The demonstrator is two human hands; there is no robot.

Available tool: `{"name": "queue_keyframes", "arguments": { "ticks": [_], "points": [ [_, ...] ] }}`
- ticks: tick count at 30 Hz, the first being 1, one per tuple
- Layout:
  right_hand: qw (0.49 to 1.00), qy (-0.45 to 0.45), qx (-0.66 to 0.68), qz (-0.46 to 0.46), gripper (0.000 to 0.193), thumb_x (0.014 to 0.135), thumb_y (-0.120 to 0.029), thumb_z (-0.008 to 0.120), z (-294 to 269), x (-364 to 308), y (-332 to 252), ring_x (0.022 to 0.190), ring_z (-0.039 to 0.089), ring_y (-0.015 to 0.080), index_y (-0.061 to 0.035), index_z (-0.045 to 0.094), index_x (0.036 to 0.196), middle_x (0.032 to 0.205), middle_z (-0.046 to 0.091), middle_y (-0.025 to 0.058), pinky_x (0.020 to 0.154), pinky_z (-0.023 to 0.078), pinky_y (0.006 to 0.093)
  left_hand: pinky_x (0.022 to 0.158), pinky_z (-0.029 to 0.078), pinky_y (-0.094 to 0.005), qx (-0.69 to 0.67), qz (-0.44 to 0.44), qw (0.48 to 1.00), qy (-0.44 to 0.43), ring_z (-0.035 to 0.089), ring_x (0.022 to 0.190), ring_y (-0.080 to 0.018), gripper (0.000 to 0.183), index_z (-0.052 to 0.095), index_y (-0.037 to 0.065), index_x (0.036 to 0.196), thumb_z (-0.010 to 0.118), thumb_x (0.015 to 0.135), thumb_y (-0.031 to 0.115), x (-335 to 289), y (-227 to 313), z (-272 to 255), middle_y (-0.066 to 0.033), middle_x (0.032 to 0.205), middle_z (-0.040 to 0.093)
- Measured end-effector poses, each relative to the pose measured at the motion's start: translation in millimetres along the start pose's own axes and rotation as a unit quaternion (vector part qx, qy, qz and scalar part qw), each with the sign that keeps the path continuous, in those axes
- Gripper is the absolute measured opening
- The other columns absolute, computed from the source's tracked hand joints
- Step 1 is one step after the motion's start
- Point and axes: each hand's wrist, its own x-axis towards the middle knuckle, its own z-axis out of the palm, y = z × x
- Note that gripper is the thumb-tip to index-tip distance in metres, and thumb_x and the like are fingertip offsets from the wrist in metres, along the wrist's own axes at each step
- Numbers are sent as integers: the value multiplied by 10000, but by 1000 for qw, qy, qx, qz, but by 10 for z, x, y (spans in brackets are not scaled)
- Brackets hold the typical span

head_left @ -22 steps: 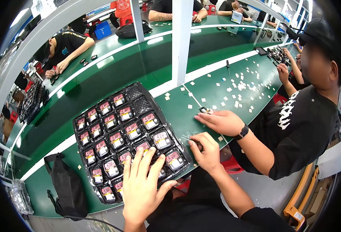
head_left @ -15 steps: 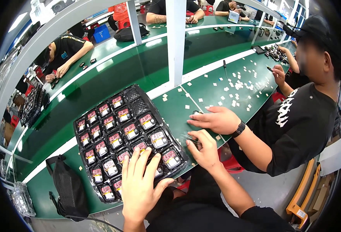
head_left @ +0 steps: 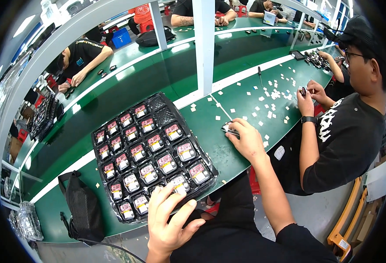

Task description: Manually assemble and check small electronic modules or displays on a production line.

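My left hand (head_left: 171, 223) hovers at the near edge of a black moulded tray (head_left: 210, 163), fingers apart and slightly bent, with nothing in it. Rows of small dark devices (head_left: 166, 163) fill most of the tray's pockets; each shows a reddish board and a white block. Two pockets at the far right corner hold nothing. Right of the tray, my right hand (head_left: 249, 142) grips thin metal tweezers (head_left: 231, 131), pointed left. At their tips, a small dark piece (head_left: 228, 126) lies on the green bench, partly hidden by my fingers.
White square pieces (head_left: 271, 94) lie scattered on the green bench (head_left: 193, 109), near a screwdriver (head_left: 259, 75). A co-worker at the right holds a small dark device (head_left: 303, 91). A black bag (head_left: 82, 206) lies left of the tray. A white post (head_left: 204, 48) rises beyond it.
My right hand has moved away from the tray to the dark piece, with the tweezers. My left hand has drawn back toward me. The co-worker's reaching hand has withdrawn from the bench.
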Motion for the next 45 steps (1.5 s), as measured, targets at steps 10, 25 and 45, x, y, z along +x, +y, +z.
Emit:
{"name": "queue_keyframes", "arguments": {
  "ticks": [10,25,45],
  "points": [
    [994,17,-32,102,420,817,-285,852,-127,-233,-279,893,699,318,-10,717,1103,1009,649,121,788,561,418,1022,506,-535,-57,3,998,-15,630,1204,-391,449,740,96,1150,871,784,320,40,69,91,-127,1204,673],
    [917,-41,369,-148,708,683,-407,968,-648,-1048,-1459,782,697,182,32,682,1158,971,694,119,639,584,281,1098,519,-493,-648,-214,730,27,573,1307,-374,629,512,-114,1416,788,925,165,-105,188,305,-272,1505,416],
    [956,34,182,-226,304,780,-155,880,-532,-1023,-1411,635,660,199,-10,702,979,876,670,86,533,535,303,981,606,-508,-626,-333,682,179,665,1168,-392,730,531,-83,1312,869,843,363,-217,247,309,-235,1250,611]
  ]
}}
